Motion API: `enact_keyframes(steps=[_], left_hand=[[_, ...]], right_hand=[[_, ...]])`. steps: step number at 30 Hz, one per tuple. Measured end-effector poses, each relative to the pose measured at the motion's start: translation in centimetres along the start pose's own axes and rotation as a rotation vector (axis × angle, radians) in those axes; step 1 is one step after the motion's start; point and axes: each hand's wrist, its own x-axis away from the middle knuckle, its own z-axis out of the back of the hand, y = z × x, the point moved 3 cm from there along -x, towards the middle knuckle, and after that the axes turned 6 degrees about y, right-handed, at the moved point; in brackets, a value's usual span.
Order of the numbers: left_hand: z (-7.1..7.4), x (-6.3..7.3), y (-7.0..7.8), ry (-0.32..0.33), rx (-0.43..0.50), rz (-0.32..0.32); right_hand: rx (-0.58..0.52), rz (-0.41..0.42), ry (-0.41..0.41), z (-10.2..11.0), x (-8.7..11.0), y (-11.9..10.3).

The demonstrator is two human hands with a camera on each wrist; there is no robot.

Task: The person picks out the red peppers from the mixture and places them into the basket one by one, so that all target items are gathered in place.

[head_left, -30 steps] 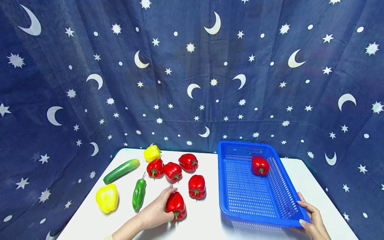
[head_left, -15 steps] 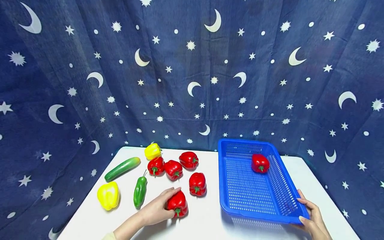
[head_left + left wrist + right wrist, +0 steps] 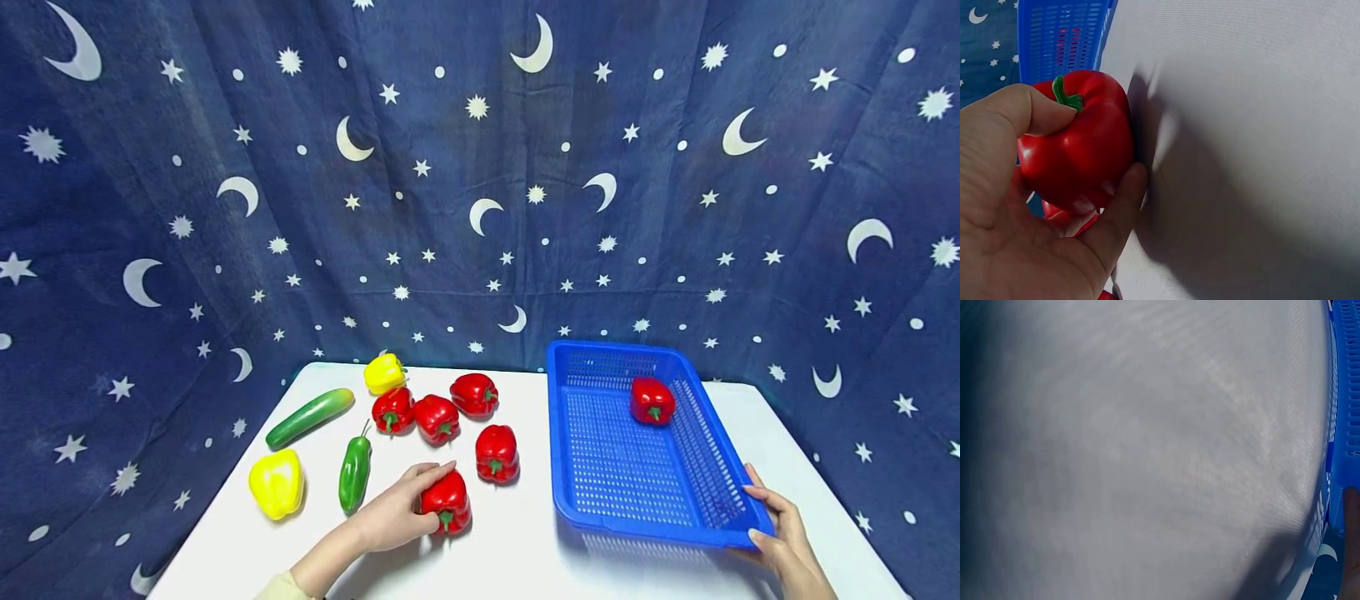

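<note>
My left hand (image 3: 401, 515) grips a glossy red bell pepper (image 3: 447, 497) low over the white table. In the left wrist view the thumb (image 3: 1050, 115) presses beside the pepper's green stem, and the fingers reach around its other side. At the right, my right hand (image 3: 787, 533) holds the near right corner of a blue plastic basket (image 3: 637, 533). One red bell pepper (image 3: 652, 400) lies inside the basket, toward its far right. Only a dark edge of a right finger (image 3: 1351, 544) shows against the basket in the right wrist view.
Several red bell peppers (image 3: 497, 454) stand beyond my left hand. Yellow bell peppers (image 3: 277, 483), a green chili pepper (image 3: 355, 475) and a cucumber (image 3: 310, 418) lie to the left on the white table (image 3: 517, 550). A dark blue curtain (image 3: 450, 208) hangs behind.
Everything on the table sits slightly higher in the head view than before. My left hand stays on the same red bell pepper and my right hand on the basket.
</note>
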Motion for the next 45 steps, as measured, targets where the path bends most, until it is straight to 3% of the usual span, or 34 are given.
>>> enact_keyframes(steps=[7, 11, 14, 18, 23, 30, 33, 36, 40, 45], left_hand=[[-0.1, 0.1, -0.3, -0.006, 0.035, 0.027], [-0.2, 0.0, -0.5, -0.009, 0.061, 0.031], [-0.2, 0.0, -0.6, -0.011, 0.072, 0.019], [-0.1, -0.1, -0.5, -0.011, 0.064, 0.002], [0.3, -0.1, -0.1, 0.011, 0.064, -0.037], [1.7, -0.2, 0.4, 0.071, 0.23, -0.006], [2.3, -0.6, 1.0, 0.077, 0.336, -0.003], [3.0, -1.0, 1.8, 0.086, 0.416, -0.033], [3.7, -1.7, 3.5, 0.093, 0.457, -0.09], [4.0, -2.7, 6.0, 0.077, 0.474, -0.139]], right_hand=[[0.113, -0.042, 0.026, -0.3, 0.0, -0.4], [0.108, -0.032, 0.028, -0.4, 0.1, -0.5], [0.066, -0.005, 0.014, -0.4, 0.1, -0.6], [0.048, -0.041, 0.022, -0.4, -0.2, -0.7], [0.149, -0.072, 0.031, -0.6, -0.2, -0.9], [0.218, -0.044, 0.017, -0.8, 0.0, -1.5], [0.268, -0.045, 0.031, -0.8, 0.3, -1.6], [0.183, -0.042, 0.062, -0.9, 0.2, -1.3], [0.115, -0.058, 0.071, -0.9, 0.3, -1.0], [0.225, -0.098, 0.061, -0.9, 0.7, -1.0]])
